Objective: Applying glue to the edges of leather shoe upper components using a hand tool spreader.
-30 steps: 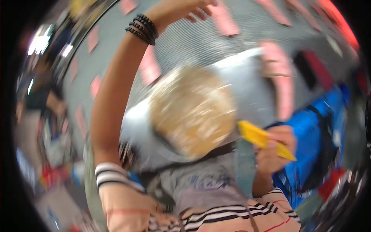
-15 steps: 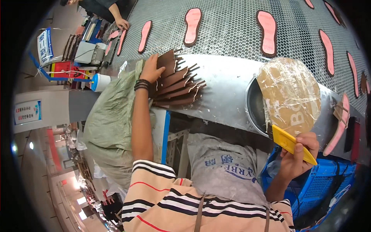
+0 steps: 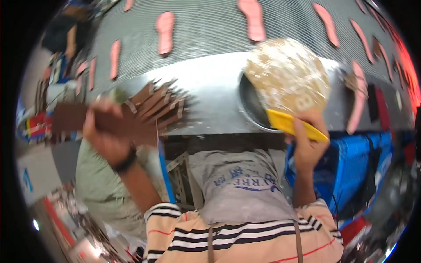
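Observation:
Closed round a flat dark brown strip [image 3: 66, 119], my left hand [image 3: 107, 138] is at the left, blurred by motion. A fanned stack of brown strips [image 3: 164, 105] with pale edges lies on the metal ledge just right of it. My right hand [image 3: 309, 142] grips a yellow plastic scraper [image 3: 285, 120]. The scraper's far end is at the near rim of a round metal bowl [image 3: 251, 103]. A round cardboard cover [image 3: 287, 72] wrapped in clear film covers much of that bowl, so its contents are mostly hidden.
Beyond the metal ledge [image 3: 210, 83], pink insoles [image 3: 165, 33] lie spread on a grey mesh surface [image 3: 210, 30]. One pink sole piece [image 3: 358, 98] lies at the ledge's right. A green sack [image 3: 101, 179] stands lower left; a blue crate [image 3: 359, 164] stands lower right.
My left hand has come off the stack, moving left and nearer with a brown strip. The view has shifted rightward. My right hand still holds the scraper by the bowl.

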The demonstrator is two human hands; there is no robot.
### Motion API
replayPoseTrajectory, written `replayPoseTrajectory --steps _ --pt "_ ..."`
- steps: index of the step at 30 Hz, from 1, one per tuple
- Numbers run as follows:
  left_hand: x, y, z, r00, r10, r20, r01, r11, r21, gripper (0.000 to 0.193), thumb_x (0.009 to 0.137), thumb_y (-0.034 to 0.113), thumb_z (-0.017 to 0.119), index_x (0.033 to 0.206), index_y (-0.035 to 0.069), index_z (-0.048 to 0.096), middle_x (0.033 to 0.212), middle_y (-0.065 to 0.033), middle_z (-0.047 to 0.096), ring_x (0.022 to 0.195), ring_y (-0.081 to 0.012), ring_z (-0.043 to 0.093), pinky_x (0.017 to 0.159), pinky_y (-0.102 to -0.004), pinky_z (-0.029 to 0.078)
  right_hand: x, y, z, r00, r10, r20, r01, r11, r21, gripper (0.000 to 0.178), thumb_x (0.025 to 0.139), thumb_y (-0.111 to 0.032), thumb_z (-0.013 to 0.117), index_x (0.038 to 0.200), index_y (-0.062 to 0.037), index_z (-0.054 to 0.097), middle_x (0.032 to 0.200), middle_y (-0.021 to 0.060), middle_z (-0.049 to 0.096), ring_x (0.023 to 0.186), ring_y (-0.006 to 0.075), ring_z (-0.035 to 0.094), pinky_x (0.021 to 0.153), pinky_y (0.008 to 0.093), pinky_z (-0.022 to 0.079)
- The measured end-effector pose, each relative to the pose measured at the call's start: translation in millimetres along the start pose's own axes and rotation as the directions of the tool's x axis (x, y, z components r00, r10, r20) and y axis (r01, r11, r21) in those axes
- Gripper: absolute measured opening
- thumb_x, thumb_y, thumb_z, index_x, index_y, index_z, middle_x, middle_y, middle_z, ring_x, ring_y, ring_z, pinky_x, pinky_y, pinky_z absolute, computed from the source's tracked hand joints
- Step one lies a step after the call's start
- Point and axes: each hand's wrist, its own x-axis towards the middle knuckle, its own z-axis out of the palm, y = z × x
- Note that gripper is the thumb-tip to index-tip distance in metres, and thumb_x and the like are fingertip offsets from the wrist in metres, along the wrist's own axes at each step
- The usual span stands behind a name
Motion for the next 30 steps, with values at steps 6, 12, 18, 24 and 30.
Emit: replayPoseTrajectory --steps 6,12,18,24,30 --pt "-153.3 -70.8 64.8 0.920 -0.370 0.128 0.387 0.910 -0.146 0.050 0.095 0.023 0.061 0.132 -0.005 0.043 0.083 -0.0186 0.068 0.073 -0.0259 0.067 0.057 -0.0330 0.056 24.8 19.1 17.7 0.933 -0.255 0.254 0.325 0.900 -0.292 0.012 0.086 -0.001 0.071 0.097 -0.0005 0.069 0.084 0.0102 0.064 0.070 0.0207 0.063 0.062 0.0306 0.049" --pt "-163.6 -57.2 19.0 0.458 -0.835 0.306 0.802 0.536 0.264 0.046 0.092 0.028 0.068 0.117 -0.006 0.050 0.094 -0.0237 0.070 0.085 -0.0302 0.069 0.066 -0.0362 0.056 23.8 23.5 29.1 0.910 -0.255 0.328 0.364 0.869 -0.334 0.011 0.084 -0.003 0.071 0.095 -0.0023 0.068 0.083 0.0102 0.064 0.074 0.0262 0.063 0.065 0.0344 0.049" --pt "-155.5 -44.8 14.7 0.593 -0.774 0.220 0.729 0.633 0.261 0.040 0.089 0.031 0.071 0.107 -0.002 0.058 0.098 -0.0144 0.070 0.090 -0.0187 0.066 0.076 -0.0336 0.052 21.7 20.0 32.2 0.903 -0.259 0.342 0.375 0.864 -0.336 0.012 0.082 -0.003 0.073 0.093 -0.0023 0.068 0.082 0.0096 0.063 0.075 0.0269 0.061 0.066 0.0358 0.048" --pt "-113.3 -64.9 80.3 0.818 -0.571 -0.065 0.575 0.811 0.109 0.031 0.102 0.022 0.050 0.109 -0.007 0.056 0.095 -0.0224 0.069 0.071 -0.0262 0.069 0.059 -0.0342 0.058 23.5 13.6 27.8 0.882 -0.268 0.386 0.417 0.826 -0.380 0.012 0.083 -0.003 0.073 0.093 -0.0016 0.068 0.084 0.0097 0.066 0.077 0.0272 0.062 0.067 0.0357 0.048" --pt "-111.5 -95.2 93.2 0.867 -0.434 -0.242 0.485 0.848 0.215 0.028 0.105 0.018 0.045 0.108 -0.009 0.055 0.089 -0.0214 0.069 0.073 -0.0265 0.070 0.062 -0.0339 0.060 24.9 13.0 28.6 0.930 -0.151 0.334 0.264 0.908 -0.326 0.009 0.085 -0.004 0.072 0.092 -0.0004 0.067 0.086 0.0104 0.067 0.078 0.0239 0.062 0.070 0.0329 0.048"
